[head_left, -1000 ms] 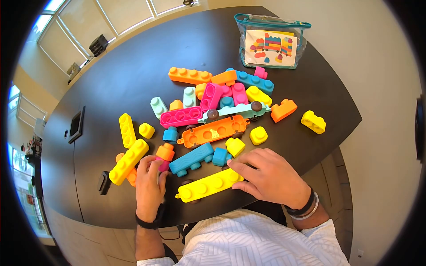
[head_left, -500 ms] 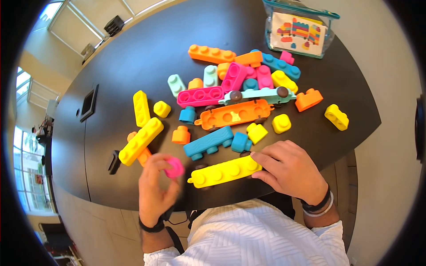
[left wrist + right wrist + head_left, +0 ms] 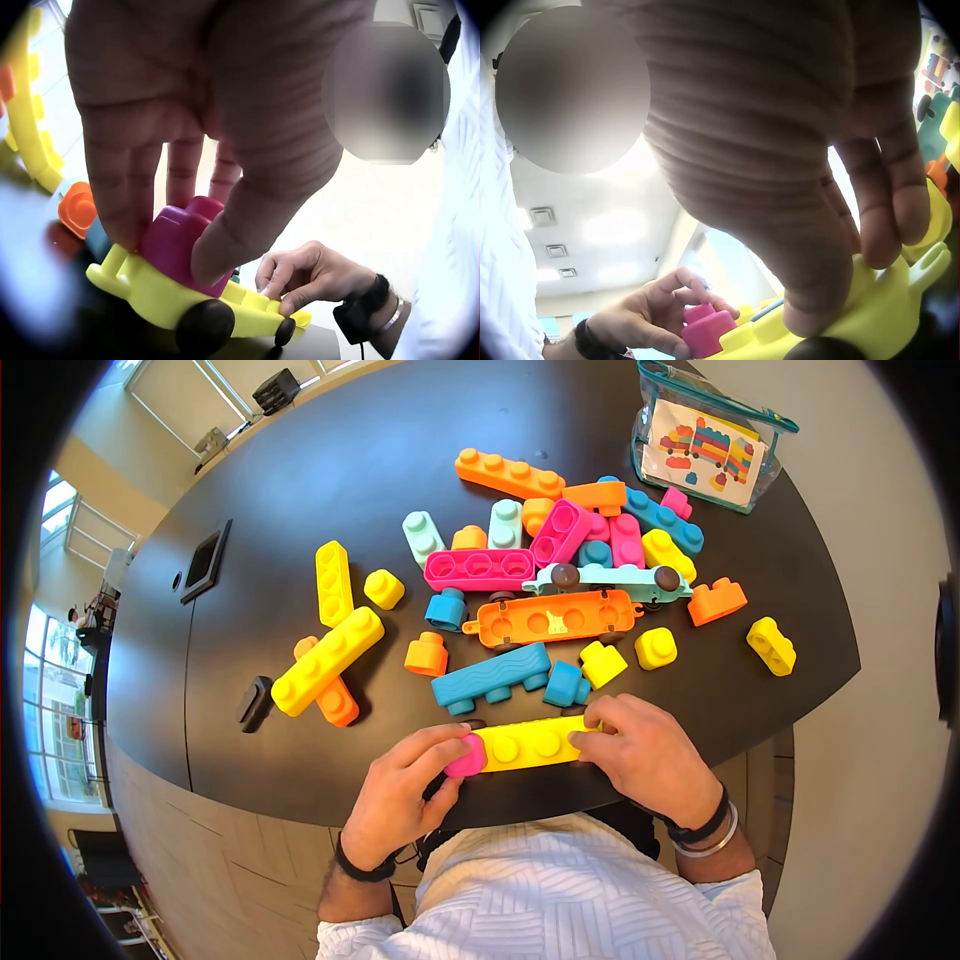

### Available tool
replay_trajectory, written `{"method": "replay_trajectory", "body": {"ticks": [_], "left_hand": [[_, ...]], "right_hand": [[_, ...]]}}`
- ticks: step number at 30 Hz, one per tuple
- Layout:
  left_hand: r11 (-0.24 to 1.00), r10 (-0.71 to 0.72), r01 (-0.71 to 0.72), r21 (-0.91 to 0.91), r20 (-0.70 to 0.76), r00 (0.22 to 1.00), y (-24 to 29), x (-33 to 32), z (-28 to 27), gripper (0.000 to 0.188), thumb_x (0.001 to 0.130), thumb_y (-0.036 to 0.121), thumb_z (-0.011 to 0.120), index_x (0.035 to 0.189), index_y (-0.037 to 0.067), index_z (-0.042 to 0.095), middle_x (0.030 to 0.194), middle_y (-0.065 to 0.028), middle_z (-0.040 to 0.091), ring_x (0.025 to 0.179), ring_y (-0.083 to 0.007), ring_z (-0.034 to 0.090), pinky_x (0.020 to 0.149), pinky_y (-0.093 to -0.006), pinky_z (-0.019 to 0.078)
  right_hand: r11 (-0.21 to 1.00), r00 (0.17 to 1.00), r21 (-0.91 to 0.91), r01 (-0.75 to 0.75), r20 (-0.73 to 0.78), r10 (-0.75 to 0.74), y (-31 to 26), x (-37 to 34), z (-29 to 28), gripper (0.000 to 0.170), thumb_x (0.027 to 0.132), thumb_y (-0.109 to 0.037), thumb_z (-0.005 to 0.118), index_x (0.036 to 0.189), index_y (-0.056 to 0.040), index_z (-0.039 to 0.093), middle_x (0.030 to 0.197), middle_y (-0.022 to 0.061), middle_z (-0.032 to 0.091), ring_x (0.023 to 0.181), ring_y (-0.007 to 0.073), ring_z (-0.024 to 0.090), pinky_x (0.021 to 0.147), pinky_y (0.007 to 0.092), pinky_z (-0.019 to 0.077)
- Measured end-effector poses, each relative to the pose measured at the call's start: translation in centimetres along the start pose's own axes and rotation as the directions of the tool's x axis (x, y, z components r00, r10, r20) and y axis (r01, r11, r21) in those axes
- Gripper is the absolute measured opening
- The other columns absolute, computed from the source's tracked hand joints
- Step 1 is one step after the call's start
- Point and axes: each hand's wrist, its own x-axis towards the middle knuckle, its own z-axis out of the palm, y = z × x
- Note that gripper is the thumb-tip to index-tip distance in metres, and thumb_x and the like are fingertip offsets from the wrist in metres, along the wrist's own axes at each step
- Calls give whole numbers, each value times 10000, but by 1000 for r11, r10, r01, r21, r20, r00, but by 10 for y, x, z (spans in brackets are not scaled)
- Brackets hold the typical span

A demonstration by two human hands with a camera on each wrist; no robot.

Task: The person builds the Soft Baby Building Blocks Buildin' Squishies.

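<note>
Pink block (image 3: 465, 757), pinched in left grip (image 3: 395, 792), reached yellow base (image 3: 525, 745) right grip (image 3: 652, 755) grasps; bag (image 3: 775, 421) holds card (image 3: 703, 452).

The long bright-yellow plastic wheeled base (image 3: 530, 745) has dark brown round wheels (image 3: 204, 328), and the small knobbed plastic block (image 3: 466, 757) at its left end is hot pink. Farther off on the near-black flat worktop (image 3: 250, 590), wavy lines pattern an oblong blue plastic block (image 3: 490, 675). The white cloth shirt (image 3: 570, 890) at the near edge shows ribbed patches in alternating directions.
</note>
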Motion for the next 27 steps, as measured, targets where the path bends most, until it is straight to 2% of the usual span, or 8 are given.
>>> {"method": "replay_trajectory", "body": {"ticks": [2,5,12,19,22,24,25,27], "left_hand": [[1000,28,-29,11,60,998,-1,4,-3,499,848,-32,807,1329,78,728,1406,-111,760,1199,-382,769,987,-452,662],[1000,27,-27,-1,98,995,-5,5,-9,539,847,-27,805,1368,97,746,1412,-94,762,1186,-372,775,980,-453,666],[998,-14,22,-51,141,990,-12,6,-16,518,821,-39,809,1327,69,777,1389,-144,783,1209,-396,777,1047,-435,642],[1000,7,-6,-6,101,995,-10,2,-17,493,839,-21,800,1316,99,771,1382,-91,777,1135,-385,779,932,-462,669],[999,11,-14,31,92,996,-10,2,-18,470,843,-11,796,1299,103,779,1368,-85,781,1127,-376,780,924,-466,665],[999,14,-18,49,87,996,-8,1,-19,457,845,-5,795,1289,105,782,1360,-81,783,1124,-368,780,921,-466,663],[997,5,-12,72,89,996,-7,1,-20,447,848,-1,793,1281,109,786,1355,-73,785,1125,-359,781,919,-463,661],[996,-2,-5,93,80,997,-6,-1,-20,436,851,4,791,1273,112,789,1351,-65,787,1126,-349,782,916,-459,659]], "right_hand": [[1000,1000,24,4,-2,-4,2,1,0,153,892,-74,822,1041,-54,794,1051,100,633,978,303,699,841,456,588],[999,1000,36,11,-16,-10,3,5,1,136,887,-79,855,1013,-49,813,1054,92,676,950,294,713,812,440,603],[1000,999,8,29,43,-29,-4,14,-1,118,865,-61,844,967,-44,787,1051,93,643,959,301,702,834,445,596],[973,975,-202,114,209,-71,-11,32,-15,124,912,-155,835,938,-68,750,1046,96,676,963,293,708,861,453,580],[943,953,-263,206,274,-132,-11,54,-28,183,939,-219,836,975,-68,737,1005,108,699,974,310,712,863,467,577],[951,979,-237,199,84,-184,-11,76,-37,233,945,-249,850,1014,-60,733,962,112,706,988,330,719,869,476,579],[954,985,-258,154,111,-129,-10,86,-42,335,929,-224,886,1194,-41,792,1082,117,760,1070,339,716,934,465,588],[950,985,-259,173,63,-162,-4,110,-41,359,931,-200,881,1235,-39,778,1123,125,759,1099,339,710,959,464,586]]}}
